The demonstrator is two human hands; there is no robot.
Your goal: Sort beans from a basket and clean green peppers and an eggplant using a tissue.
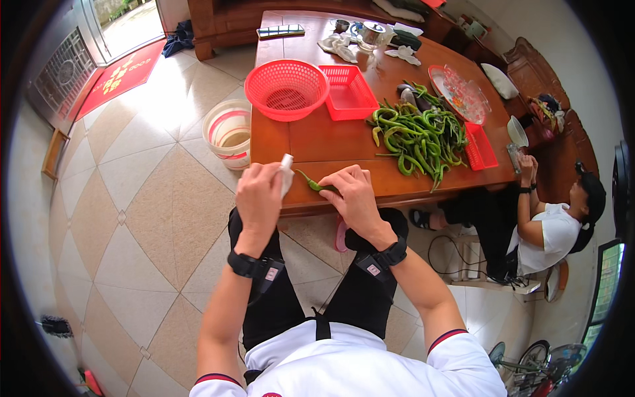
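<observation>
As I watch from far off, a white plastic bucket with red stripes (pixel 211 134) sits at 11 o'clock from my bare left hand (pixel 258 195). That hand pinches a small white thing (pixel 286 173); I cannot tell what it is. Near 12 o'clock from it is a round red plastic basket (pixel 288 111), and I see no peppers inside. Next comes one thin, curved green pepper (pixel 314 185) by the near edge of the brown wooden table (pixel 303 144). It looks smooth and whole, and its skinny end points to 10 o'clock. My bare right hand (pixel 354 196) grips its other end, fingers close together. At 12 o'clock from there is a boxy red plastic basket (pixel 350 106), with no peppers that I can see. At 1 o'clock lies a big heap of long, bendy green peppers (pixel 420 139). I think most of the work is left.
</observation>
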